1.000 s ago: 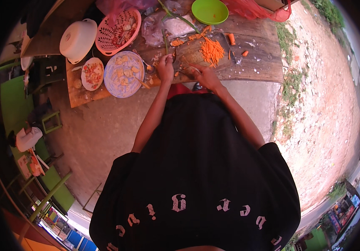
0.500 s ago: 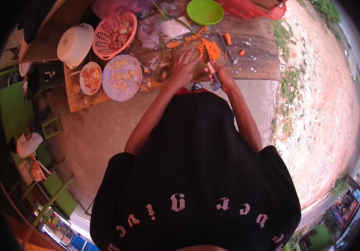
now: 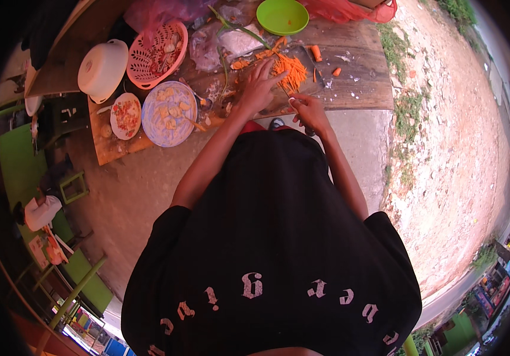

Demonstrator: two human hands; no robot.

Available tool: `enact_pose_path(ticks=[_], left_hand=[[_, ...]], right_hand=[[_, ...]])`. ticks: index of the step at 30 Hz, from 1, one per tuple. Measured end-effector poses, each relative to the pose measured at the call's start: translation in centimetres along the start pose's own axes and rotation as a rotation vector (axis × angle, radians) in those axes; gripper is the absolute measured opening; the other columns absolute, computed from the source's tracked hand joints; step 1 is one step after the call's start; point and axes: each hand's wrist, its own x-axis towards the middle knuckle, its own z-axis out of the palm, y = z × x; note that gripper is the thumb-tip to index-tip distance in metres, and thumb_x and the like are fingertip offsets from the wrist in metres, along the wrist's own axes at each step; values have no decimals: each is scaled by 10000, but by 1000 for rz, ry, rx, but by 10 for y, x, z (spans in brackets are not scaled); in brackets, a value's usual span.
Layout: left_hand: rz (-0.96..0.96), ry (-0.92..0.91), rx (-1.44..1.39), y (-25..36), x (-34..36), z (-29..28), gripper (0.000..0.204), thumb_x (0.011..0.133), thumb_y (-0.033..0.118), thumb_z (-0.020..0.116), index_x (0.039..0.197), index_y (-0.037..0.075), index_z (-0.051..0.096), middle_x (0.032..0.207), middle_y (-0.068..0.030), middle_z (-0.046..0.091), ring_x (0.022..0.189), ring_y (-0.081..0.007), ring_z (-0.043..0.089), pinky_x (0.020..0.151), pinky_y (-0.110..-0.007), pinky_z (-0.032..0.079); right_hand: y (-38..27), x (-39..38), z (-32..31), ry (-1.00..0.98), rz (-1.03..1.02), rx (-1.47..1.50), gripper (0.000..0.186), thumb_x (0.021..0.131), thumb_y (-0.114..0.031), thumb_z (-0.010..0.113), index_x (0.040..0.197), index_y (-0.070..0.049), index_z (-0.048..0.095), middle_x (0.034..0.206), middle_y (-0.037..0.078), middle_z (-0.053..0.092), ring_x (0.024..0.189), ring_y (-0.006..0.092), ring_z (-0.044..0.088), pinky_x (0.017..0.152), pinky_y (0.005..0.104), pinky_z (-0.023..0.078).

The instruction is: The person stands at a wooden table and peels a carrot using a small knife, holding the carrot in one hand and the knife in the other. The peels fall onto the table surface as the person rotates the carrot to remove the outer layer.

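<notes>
A pile of orange carrot strips (image 3: pixel 293 72) lies on a dark cutting board (image 3: pixel 319 77) on the wooden table. My left hand (image 3: pixel 257 90) rests at the pile's left side with its fingers stretched out and the thumb apart, touching the strips' edge. Just below the pile, my right hand (image 3: pixel 308 111) is closed round a knife's handle. The knife's thin blade (image 3: pixel 285 91) points up and left toward the strips, partly hard to make out. Carrot pieces (image 3: pixel 316 53) lie to the right of the pile, and carrot peelings (image 3: pixel 242 64) to its left.
A green bowl (image 3: pixel 283 18) stands beyond the carrots. At left are a pink colander (image 3: pixel 159 54), a white basin (image 3: pixel 103 70), a plate of pale pieces (image 3: pixel 170 113) and a dish of chopped red bits (image 3: pixel 126 116). Plastic bags (image 3: pixel 350 10) lie along the far side.
My right hand has turned the knife: its handle, earlier sticking out, is now mostly hidden in the grip. My left hand stays beside the strips. The whole view has shifted slightly.
</notes>
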Motion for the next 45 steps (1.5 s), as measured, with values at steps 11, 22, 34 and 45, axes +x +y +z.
enact_pose_path(ticks=[11,22,34,45], left_hand=[[-327,419,-225,-40,-29,-2,317,861,48,616,1154,105,722,1182,-160,642,1117,-319,609,968,-389,470],[-623,341,-247,-27,-39,-7,332,836,145,717,1165,101,697,673,-76,640,602,-265,613,662,-375,519],[-327,404,-409,-47,-4,17,368,843,175,745,1190,72,680,954,-119,703,855,-248,686,776,-358,530],[160,167,-125,3,114,15,297,884,139,655,1175,94,692,1070,-125,704,931,-306,678,818,-417,521]], right_hand=[[23,60,30,72,-305,-308,383,916,-248,641,1231,-29,648,948,212,709,769,287,679,735,406,536],[19,37,-4,14,-161,17,397,984,-232,619,1303,1,581,923,127,710,633,133,661,485,280,500],[26,36,-48,138,-106,109,442,983,-253,614,1329,15,564,907,119,718,594,128,632,471,268,477],[48,37,-66,502,-98,307,413,968,-225,626,1279,44,590,839,104,704,570,131,625,440,277,457]])
